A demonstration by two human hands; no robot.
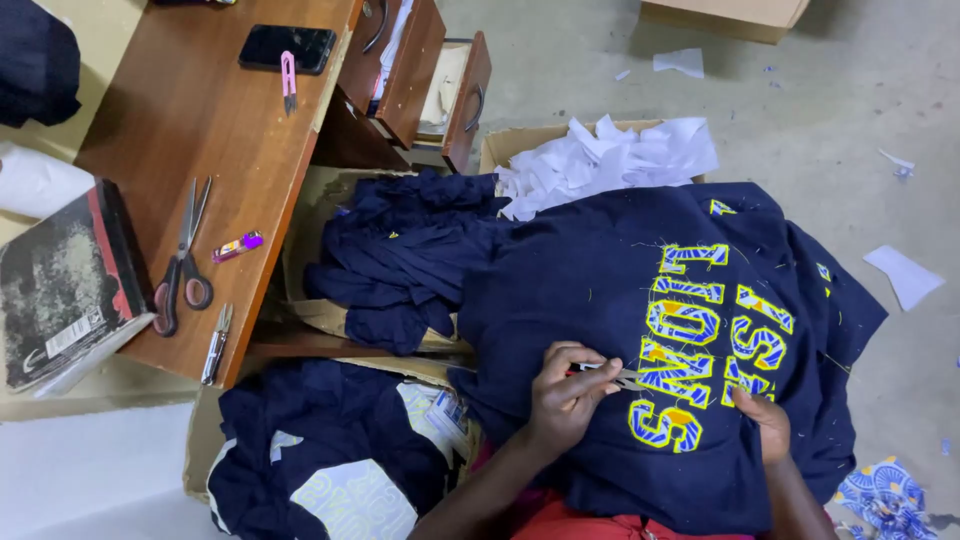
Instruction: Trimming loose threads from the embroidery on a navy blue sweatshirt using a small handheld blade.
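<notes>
A navy garment (600, 290) with yellow and blue embroidered lettering (700, 340) lies spread over the person's lap, above a cardboard box of white backing scraps (610, 160). The left hand (568, 395) pinches a small metal thread snipper (625, 377) at the edge of the lettering, while the right hand (765, 422) presses flat on the fabric just beside the letters. To the left, a brown table (200, 130) carries scissors (180, 265), a black phone (287, 47) and a book (60, 285).

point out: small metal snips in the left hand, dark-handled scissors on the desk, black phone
small metal thread snips (628, 378), head view, on the blades
dark-handled steel scissors (182, 262), head view, near the pivot
flat black phone (287, 47), head view, middle of the screen
</notes>
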